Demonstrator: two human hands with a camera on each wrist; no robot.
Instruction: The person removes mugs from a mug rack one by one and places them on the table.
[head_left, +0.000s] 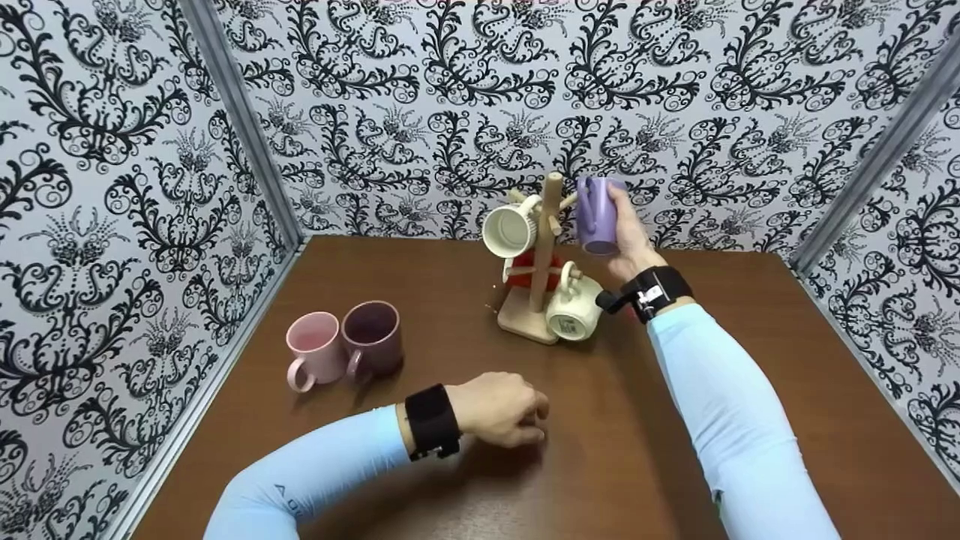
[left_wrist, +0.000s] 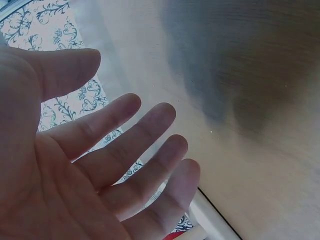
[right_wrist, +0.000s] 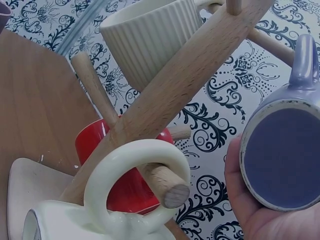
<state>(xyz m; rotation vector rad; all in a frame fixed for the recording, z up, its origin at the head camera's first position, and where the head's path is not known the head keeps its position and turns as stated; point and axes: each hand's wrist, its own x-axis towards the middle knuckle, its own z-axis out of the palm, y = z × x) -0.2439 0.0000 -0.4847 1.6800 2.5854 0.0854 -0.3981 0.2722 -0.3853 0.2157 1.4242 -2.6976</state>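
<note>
My right hand [head_left: 628, 234] grips a purple mug [head_left: 598, 217] beside the top of a wooden mug tree [head_left: 546, 247]. The mug's handle faces the tree, and in the right wrist view an upper peg [right_wrist: 272, 45] reaches right to that handle [right_wrist: 303, 62]. The base of the mug [right_wrist: 285, 155] faces the right wrist camera. A ribbed cream mug [right_wrist: 152, 40] hangs from the tree's upper left. Lower down hang a smooth cream mug [head_left: 574, 309] and a red mug [right_wrist: 132, 192], partly hidden behind the post. Over the front of the table, my left hand [head_left: 499, 409] holds nothing, its fingers loosely bent.
A pink mug [head_left: 319, 349] and a dark plum mug [head_left: 375, 337] stand upright side by side on the brown table [head_left: 442, 300] at the left. Patterned panels [head_left: 480, 112] rise along the back and sides.
</note>
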